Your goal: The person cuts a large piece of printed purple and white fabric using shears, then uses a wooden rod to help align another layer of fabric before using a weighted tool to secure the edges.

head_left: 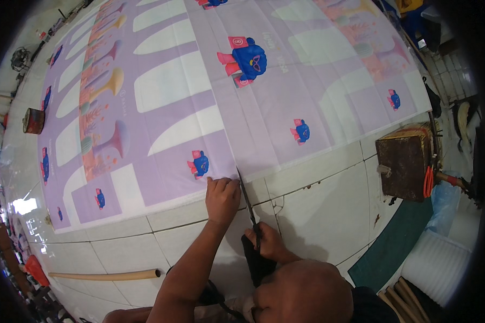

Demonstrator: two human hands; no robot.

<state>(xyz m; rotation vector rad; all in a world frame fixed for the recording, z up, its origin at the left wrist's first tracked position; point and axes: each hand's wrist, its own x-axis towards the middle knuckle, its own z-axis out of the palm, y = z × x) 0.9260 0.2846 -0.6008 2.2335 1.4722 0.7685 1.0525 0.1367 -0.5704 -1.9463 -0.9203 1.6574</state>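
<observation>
A large printed cloth (pixel 172 137), lilac and white with blue cartoon figures, lies spread over white floor tiles. At its near edge my left hand (pixel 222 200) is closed, its fingers pinching the cloth's corner by a small blue figure. To the right of it, my right hand (pixel 268 243) grips long dark scissors (pixel 248 200) by their black handles. The blades point away from me, with the tips at the seam line between the deeper lilac part and the paler part. Whether the blades are parted is hard to tell.
A rusty tin (pixel 33 121) weighs on the cloth's left edge. A brown box-like block (pixel 404 164) stands at the right, beside a dark green strip (pixel 396 242) and a white foam roll (pixel 436 266). A tan tube (pixel 105 276) lies on the tiles at the lower left.
</observation>
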